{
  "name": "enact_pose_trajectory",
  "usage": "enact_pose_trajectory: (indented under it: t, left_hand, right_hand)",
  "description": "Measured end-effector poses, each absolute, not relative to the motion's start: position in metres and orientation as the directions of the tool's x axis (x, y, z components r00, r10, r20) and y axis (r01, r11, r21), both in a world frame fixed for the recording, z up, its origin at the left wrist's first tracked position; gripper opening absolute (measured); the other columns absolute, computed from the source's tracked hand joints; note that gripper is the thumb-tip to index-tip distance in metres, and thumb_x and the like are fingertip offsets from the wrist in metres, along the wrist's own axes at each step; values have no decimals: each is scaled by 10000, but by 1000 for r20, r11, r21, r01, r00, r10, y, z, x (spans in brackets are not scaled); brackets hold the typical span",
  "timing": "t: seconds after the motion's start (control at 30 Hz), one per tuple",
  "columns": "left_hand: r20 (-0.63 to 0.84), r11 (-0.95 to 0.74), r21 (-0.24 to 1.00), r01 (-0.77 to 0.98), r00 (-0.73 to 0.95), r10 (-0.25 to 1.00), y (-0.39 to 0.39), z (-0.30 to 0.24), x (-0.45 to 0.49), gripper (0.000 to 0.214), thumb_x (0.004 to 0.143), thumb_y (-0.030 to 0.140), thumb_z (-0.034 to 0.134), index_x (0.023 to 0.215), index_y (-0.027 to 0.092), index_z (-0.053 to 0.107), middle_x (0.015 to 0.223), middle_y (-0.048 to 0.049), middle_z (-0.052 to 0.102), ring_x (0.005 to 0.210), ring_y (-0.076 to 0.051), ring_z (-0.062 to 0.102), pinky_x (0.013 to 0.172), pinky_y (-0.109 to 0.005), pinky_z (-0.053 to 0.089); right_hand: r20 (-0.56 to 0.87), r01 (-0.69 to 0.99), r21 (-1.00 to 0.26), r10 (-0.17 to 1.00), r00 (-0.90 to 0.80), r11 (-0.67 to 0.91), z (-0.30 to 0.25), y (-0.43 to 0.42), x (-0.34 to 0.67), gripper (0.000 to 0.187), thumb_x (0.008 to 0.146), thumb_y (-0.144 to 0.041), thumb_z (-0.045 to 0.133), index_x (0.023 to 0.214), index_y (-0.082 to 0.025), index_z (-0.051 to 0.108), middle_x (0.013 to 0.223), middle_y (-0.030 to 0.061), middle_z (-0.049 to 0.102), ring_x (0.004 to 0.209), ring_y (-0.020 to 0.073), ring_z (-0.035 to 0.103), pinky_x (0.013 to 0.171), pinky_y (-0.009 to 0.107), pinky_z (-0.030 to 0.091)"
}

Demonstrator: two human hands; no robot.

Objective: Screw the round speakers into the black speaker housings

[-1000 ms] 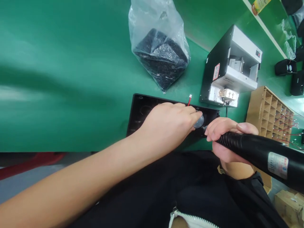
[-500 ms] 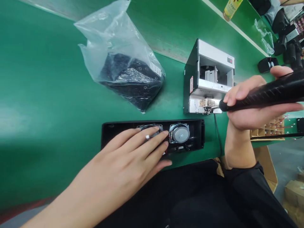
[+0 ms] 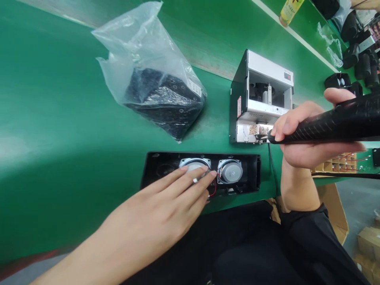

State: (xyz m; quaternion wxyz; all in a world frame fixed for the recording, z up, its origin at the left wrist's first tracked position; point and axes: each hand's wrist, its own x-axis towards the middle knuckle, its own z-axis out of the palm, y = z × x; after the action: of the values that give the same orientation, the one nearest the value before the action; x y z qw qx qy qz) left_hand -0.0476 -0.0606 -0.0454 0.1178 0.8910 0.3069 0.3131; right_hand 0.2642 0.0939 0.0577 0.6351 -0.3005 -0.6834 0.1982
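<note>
My left hand [image 3: 166, 202] lies flat with its fingers stretched over one speaker driver [image 3: 190, 163] in a long black speaker housing [image 3: 148, 174]. A second round speaker driver [image 3: 232, 172] sits to its right inside the housing, uncovered. A red wire [image 3: 214, 189] and a small white connector [image 3: 195, 180] show by my fingers. My right hand [image 3: 299, 132] is wrapped round a black electric screwdriver [image 3: 329, 126]. Its tip is at the front outlet of a screw feeder [image 3: 261, 105], a silver and black box; whether a screw is on the tip I cannot tell.
A clear plastic bag [image 3: 139, 43] with black parts inside lies at the back left on the green table [image 3: 59, 130]. At the right stands a cardboard divider tray [image 3: 338, 163] with wired parts. A yellow-labelled bottle [image 3: 291, 12] and several black parts are farther back.
The speaker housing has slid right with my left hand on it. My right hand has shifted slightly left with the screwdriver, bringing it closer over the feeder's outlet.
</note>
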Motion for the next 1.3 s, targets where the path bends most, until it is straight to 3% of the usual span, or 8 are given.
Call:
enact_pose_trajectory:
  t: [0.13, 0.27, 0.33, 0.53, 0.73, 0.97, 1.17, 1.3]
  left_hand:
    - [492, -824, 276, 495, 664, 564, -59, -32, -23, 435, 1030, -6, 658, 1259, 212, 957, 1622, -156, 895, 1523, -390, 842, 1343, -567, 723]
    - [473, -858, 197, 475, 721, 507, -49, -13, -5, 317, 1061, 47, 708, 1197, 172, 966, 1492, -179, 944, 1399, -382, 892, 1255, -515, 770]
    - [480, -869, 169, 466, 731, 485, -45, -7, -1, 298, 1065, 45, 725, 1198, 152, 969, 1454, -172, 957, 1346, -375, 910, 1221, -496, 781]
    - [494, -867, 185, 463, 719, 489, -46, -11, 0, 304, 1059, 31, 728, 1232, 131, 958, 1471, -192, 948, 1350, -368, 909, 1218, -487, 772]
    - [471, -842, 297, 451, 698, 540, -46, -10, 0, 298, 1072, 64, 797, 1303, 175, 950, 1503, -179, 936, 1472, -355, 860, 1305, -468, 720]
    - [504, -850, 217, 480, 690, 519, -45, -8, 5, 296, 1132, 70, 682, 1200, 165, 954, 1436, -175, 953, 1388, -334, 885, 1240, -440, 752]
    - [502, -747, 447, 492, 552, 665, -45, -3, 4, 237, 1226, 270, 786, 1375, 128, 904, 1373, -174, 960, 1249, -340, 933, 1093, -439, 790]
    - [437, -621, 539, 570, 440, 784, -40, 6, 7, 352, 1311, 375, 653, 1468, 137, 860, 1229, -144, 970, 1085, -323, 946, 857, -428, 778]
  right_hand:
    - [761, 173, -645, 645, 61, 745, 57, 94, 257, 744, 1088, -1075, 552, 1378, -418, 748, 651, -119, 577, 347, 104, 443, 369, 259, 423]
    - [752, 18, -654, 647, 127, 756, 64, 92, 248, 738, 1045, -959, 817, 1506, -383, 793, 669, -103, 609, 362, 104, 475, 354, 244, 435]
    - [669, -32, -737, 736, 102, 675, 73, 85, 250, 757, 981, -923, 926, 1502, -389, 799, 710, -90, 682, 418, 118, 563, 406, 244, 505]
    - [456, -154, -878, 889, 23, 454, 109, 36, 259, 466, 1150, -830, 768, 1372, -465, 955, 778, -47, 773, 516, 167, 703, 534, 338, 699]
    - [461, -7, -887, 885, -68, 462, 101, 12, 237, 554, 1184, -869, 644, 1430, -460, 925, 715, -57, 704, 465, 171, 643, 482, 322, 664]
    - [499, 63, -859, 859, -117, 508, 79, 18, 226, 496, 1146, -835, 761, 1365, -402, 862, 708, -67, 674, 460, 168, 633, 484, 321, 664]
    - [452, -125, -887, 891, -43, 444, 88, 11, 229, 490, 1137, -848, 768, 1385, -455, 925, 748, -56, 801, 495, 183, 714, 504, 337, 695]
    - [420, -97, -905, 906, -54, 414, 108, -1, 234, 471, 1227, -781, 650, 1462, -475, 921, 696, -61, 741, 433, 184, 642, 471, 378, 676]
